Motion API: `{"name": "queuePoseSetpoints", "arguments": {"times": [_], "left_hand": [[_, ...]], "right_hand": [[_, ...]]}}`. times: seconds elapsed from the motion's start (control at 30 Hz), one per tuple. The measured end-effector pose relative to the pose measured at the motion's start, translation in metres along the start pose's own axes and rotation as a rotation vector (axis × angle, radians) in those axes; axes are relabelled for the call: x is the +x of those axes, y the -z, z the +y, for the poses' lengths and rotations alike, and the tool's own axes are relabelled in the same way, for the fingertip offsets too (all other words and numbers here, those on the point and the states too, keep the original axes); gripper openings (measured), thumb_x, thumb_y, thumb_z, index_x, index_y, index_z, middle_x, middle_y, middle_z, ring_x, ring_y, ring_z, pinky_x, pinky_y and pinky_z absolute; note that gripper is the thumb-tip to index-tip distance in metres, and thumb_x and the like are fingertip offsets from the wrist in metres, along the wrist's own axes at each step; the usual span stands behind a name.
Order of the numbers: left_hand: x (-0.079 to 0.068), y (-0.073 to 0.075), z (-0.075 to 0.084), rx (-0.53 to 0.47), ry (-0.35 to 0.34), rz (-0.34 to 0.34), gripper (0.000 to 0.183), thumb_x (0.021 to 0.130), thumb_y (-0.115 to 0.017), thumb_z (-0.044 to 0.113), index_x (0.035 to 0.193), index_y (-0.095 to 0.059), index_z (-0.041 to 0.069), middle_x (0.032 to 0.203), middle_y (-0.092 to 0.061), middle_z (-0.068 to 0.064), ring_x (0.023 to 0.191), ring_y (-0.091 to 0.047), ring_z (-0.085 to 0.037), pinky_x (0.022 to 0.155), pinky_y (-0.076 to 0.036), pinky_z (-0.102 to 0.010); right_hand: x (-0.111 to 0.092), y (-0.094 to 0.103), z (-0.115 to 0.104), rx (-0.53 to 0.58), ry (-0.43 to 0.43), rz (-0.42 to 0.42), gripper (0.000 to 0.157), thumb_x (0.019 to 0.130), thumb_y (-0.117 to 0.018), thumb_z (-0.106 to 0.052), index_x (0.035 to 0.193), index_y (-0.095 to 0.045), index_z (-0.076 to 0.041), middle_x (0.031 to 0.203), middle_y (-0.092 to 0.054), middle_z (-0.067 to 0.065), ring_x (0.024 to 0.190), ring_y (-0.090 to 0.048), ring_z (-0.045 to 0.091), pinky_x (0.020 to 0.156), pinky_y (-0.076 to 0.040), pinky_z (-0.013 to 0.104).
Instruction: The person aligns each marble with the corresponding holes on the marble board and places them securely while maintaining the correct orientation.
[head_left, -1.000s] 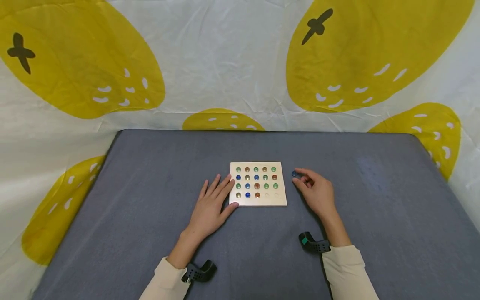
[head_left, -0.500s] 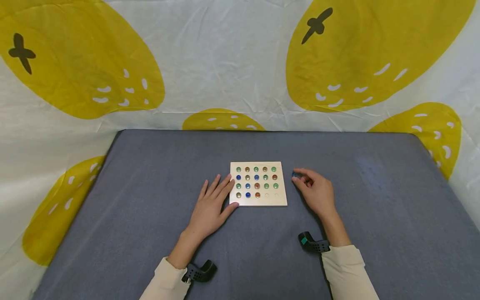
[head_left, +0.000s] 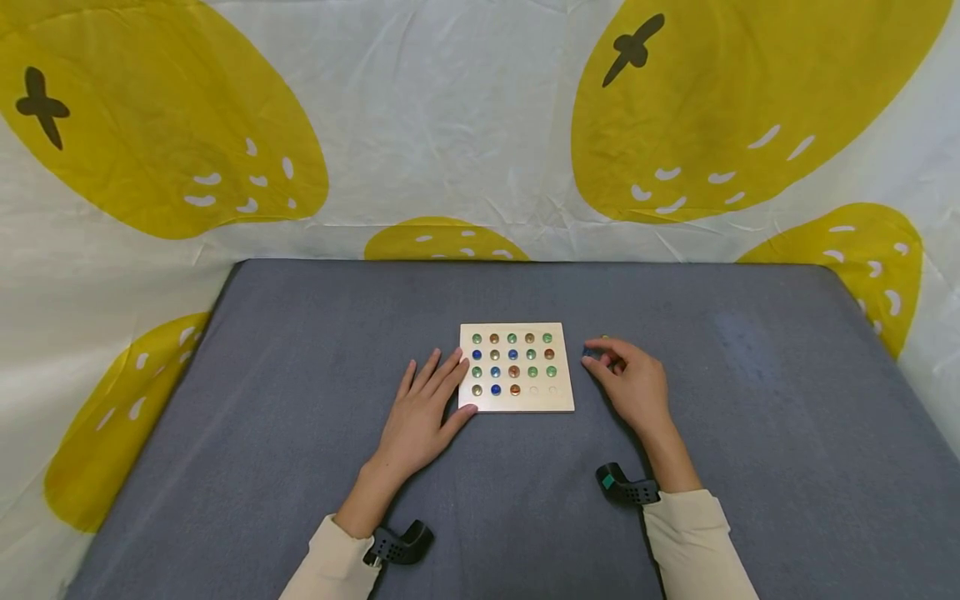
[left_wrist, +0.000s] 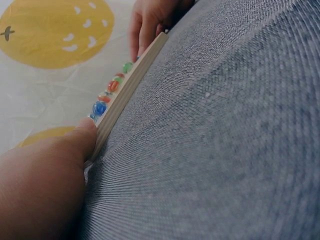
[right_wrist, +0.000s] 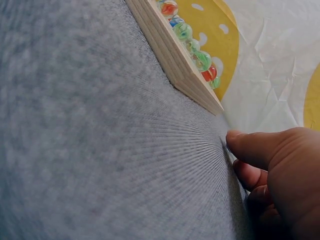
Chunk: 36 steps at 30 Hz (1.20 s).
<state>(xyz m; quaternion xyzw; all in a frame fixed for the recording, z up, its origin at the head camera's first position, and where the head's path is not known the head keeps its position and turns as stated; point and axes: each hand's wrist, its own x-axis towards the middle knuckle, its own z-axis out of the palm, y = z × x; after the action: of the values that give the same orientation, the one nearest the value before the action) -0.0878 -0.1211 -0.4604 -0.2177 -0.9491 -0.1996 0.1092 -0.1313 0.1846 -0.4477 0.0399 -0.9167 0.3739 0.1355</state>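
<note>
A pale wooden board lies flat on the table, with rows of coloured glass marbles sitting in its hollows. Two hollows at its near right corner are bare. My left hand rests along the board's left edge, fingers spread and straight, thumb at the near corner. Just right of the board, my right hand pinches a blue marble between thumb and index finger, low over the cloth; the fingers mostly cover it. The other fingers of that hand are curled in.
A yellowish marble shows just behind the right index finger. Grey cloth covers the table. A white curtain with yellow fruit shapes hangs behind its far edge. Black wrist devices sit on both wrists.
The blue marble has shifted slightly toward me and sits deeper between the right fingertips. A yellowish marble has come into view behind that hand. The left hand and board stay put.
</note>
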Motion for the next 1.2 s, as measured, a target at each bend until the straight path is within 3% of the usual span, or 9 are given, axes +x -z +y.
{"name": "queuePoseSetpoints", "arguments": {"times": [0.87, 1.0, 1.2], "left_hand": [[-0.001, 0.001, 0.000, 0.004, -0.008, 0.006, 0.062, 0.094, -0.058, 0.043, 0.147, -0.041, 0.014, 0.152, -0.035, -0.003, 0.140, -0.027, -0.030, 0.112, -0.016, -0.054], [0.000, 0.002, 0.000, 0.001, -0.010, 0.006, 0.062, 0.095, -0.057, 0.043, 0.147, -0.041, 0.014, 0.152, -0.035, -0.003, 0.140, -0.027, -0.029, 0.112, -0.015, -0.054], [0.000, 0.001, 0.000, 0.002, -0.009, -0.002, 0.062, 0.095, -0.057, 0.044, 0.147, -0.041, 0.014, 0.152, -0.034, -0.002, 0.141, -0.026, -0.029, 0.113, -0.014, -0.053]], "right_hand": [[-0.003, 0.001, -0.002, 0.028, 0.004, -0.008, 0.016, 0.083, -0.076, -0.014, 0.097, -0.073, -0.008, 0.075, -0.059, 0.001, 0.059, -0.043, 0.013, 0.055, -0.033, 0.026], [-0.003, 0.002, -0.006, 0.070, -0.004, -0.035, 0.018, 0.084, -0.075, -0.018, 0.099, -0.072, -0.009, 0.077, -0.061, 0.001, 0.061, -0.047, 0.014, 0.054, -0.035, 0.023], [-0.004, 0.006, -0.017, 0.199, -0.080, -0.111, 0.023, 0.087, -0.073, -0.026, 0.105, -0.071, -0.011, 0.086, -0.063, 0.001, 0.072, -0.053, 0.015, 0.058, -0.040, 0.020]]}}
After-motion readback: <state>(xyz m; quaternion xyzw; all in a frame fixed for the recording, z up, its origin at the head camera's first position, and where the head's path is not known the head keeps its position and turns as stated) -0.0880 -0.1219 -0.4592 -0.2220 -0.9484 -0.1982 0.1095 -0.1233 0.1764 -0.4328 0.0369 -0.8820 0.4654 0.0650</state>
